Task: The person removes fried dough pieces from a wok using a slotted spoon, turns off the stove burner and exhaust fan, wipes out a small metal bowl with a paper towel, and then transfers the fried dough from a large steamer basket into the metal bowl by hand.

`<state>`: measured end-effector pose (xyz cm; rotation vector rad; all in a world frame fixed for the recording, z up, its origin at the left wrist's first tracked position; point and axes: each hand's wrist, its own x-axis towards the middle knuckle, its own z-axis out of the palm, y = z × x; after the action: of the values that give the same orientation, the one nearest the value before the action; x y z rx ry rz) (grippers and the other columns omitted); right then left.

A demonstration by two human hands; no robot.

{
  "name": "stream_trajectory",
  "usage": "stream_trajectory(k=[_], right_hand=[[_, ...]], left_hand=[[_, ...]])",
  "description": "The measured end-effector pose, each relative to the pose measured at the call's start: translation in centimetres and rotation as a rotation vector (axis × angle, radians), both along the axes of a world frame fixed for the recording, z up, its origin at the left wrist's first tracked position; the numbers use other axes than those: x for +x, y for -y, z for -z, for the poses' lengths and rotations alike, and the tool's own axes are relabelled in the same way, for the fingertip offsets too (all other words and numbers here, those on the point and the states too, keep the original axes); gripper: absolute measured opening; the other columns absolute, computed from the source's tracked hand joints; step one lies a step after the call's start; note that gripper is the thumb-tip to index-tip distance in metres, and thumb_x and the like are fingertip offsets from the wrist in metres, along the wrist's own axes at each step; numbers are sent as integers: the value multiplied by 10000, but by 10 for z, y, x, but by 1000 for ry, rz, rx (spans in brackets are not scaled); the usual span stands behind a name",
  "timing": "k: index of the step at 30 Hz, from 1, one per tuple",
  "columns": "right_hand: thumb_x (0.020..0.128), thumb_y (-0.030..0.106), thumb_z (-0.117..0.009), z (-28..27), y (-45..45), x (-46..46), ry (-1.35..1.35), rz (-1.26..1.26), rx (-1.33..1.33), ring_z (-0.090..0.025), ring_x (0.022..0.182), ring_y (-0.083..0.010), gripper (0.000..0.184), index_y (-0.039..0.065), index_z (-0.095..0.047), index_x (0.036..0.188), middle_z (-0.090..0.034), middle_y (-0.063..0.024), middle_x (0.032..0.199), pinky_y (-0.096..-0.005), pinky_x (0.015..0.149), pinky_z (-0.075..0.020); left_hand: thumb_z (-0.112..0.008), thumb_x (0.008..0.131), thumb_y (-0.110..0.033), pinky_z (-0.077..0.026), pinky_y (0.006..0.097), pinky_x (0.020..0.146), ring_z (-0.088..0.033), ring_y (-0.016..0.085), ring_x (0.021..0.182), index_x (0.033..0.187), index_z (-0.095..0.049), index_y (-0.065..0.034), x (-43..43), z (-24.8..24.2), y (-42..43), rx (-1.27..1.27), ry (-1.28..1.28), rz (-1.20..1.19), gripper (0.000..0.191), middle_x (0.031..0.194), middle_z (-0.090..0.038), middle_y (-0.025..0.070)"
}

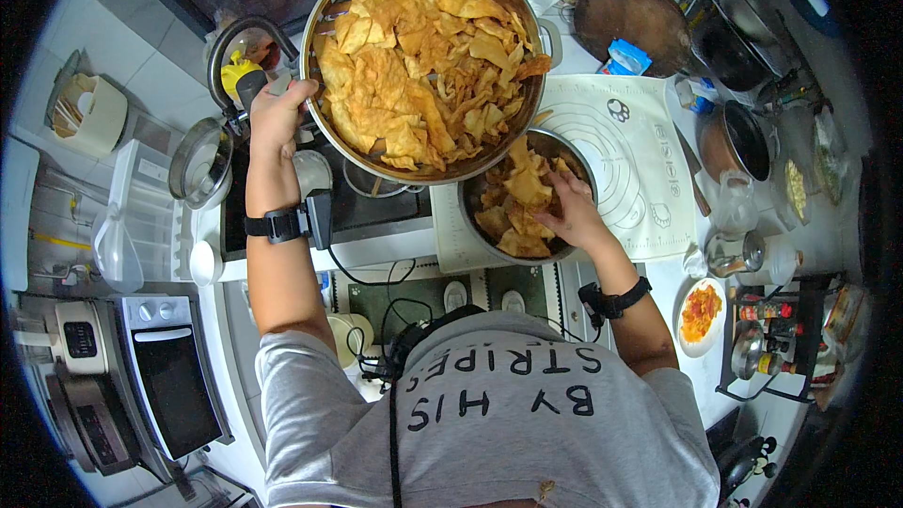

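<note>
My left hand (274, 116) grips the left handle of a large metal steamer pan (305, 60), which is raised over the counter and tilted towards me. Golden fried dough pieces (395, 70) are heaped inside; one juts over the right rim. Below it, a smaller metal bowl (469, 222) holds more fried pieces (525, 187), and the pan's lower rim overlaps it in view. My right hand (570, 204) reaches into this bowl with thumb and fingers spread against the pieces. Its fingertips are partly hidden, so a firm hold is not visible. The bowl stands on a white silicone mat (635, 226).
A black stove (388, 212) and a faucet (219, 63) lie left. At right are a round wooden board (631, 21), a knife (695, 176), a dark pot (734, 141), a glass jar (734, 254) and a plate of orange food (700, 317). Cables hang before my body.
</note>
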<state>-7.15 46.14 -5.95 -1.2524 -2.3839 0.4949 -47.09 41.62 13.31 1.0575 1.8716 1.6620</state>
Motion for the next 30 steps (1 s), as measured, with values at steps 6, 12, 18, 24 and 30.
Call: stream_trajectory(k=[6,12,18,24,30], right_hand=[[816,271,-611,19,-12,-16,247,-158,45,-407,1132,-381,478,53,-506,1228,-469,-206,1232,-407,1003,-303],[874,263,-577,-17,-39,-16,-106,-63,-78,-354,1220,-424,564,0,-372,1327,-421,-268,1290,-456,1026,-300],[753,95,-681,-66,-99,-51,-152,-4,200,-348,1221,-399,766,136,-276,1402,-305,-212,1381,-416,1013,-343],[629,73,-781,-83,-146,-92,132,-51,306,-281,1281,-419,1072,248,-113,1449,-116,-219,1458,-443,994,-366],[626,15,-734,-77,-161,-106,313,-104,551,-333,1260,-414,1006,370,-218,1412,-55,-110,1500,-416,887,-466]], left_hand=[[-687,660,-81,-365,209,509,-473,69,543,753,-601,-31,3,9,-2,-15,24,14,136,650,-541,-20],[-694,652,-87,-360,211,493,-462,68,523,755,-597,-35,-4,14,5,37,23,-38,151,646,-536,-26],[-696,644,-75,-361,219,507,-459,75,516,733,-586,-34,4,10,11,8,-10,-51,147,637,-533,-22],[-689,636,-67,-368,225,519,-468,83,535,715,-571,-35,10,6,9,14,2,-36,146,643,-531,-19],[-692,639,-67,-375,223,536,-481,81,564,743,-587,-29,14,-1,18,-15,41,-63,152,663,-539,-19]])
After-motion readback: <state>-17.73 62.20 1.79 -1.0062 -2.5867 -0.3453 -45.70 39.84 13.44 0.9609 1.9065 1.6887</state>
